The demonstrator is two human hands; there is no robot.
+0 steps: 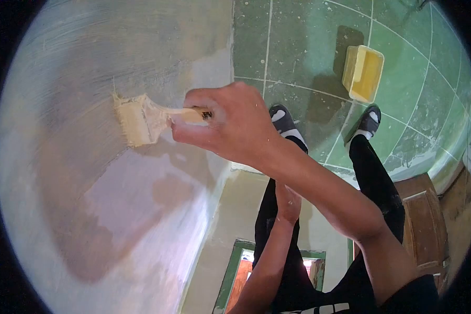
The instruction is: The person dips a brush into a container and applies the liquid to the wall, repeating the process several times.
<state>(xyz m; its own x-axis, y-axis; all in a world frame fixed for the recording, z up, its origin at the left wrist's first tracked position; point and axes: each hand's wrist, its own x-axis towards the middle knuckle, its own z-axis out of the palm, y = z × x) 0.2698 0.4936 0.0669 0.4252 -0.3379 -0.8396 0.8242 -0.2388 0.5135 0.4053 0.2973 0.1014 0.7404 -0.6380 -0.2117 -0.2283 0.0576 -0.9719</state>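
A wide paintbrush (144,121) with pale, paint-caked bristles is gripped by its wooden handle in my right hand (230,118), thumb on one side and fingers on the other. Its bristles lie against the wall (78,131), where brown-grey streaked paint borders a paler patch. Whitish smears mark my right thumb and fingers. My left hand (288,199) is low near my leg, partly behind my right forearm, so its fingers are hidden.
On the green tiled floor (298,47), spattered with white specks, stands a yellowish rectangular tub (363,73). My feet in dark sandals (283,119) are on the tiles near it. A brown wooden door (424,225) and a green-framed opening (230,277) show at the bottom.
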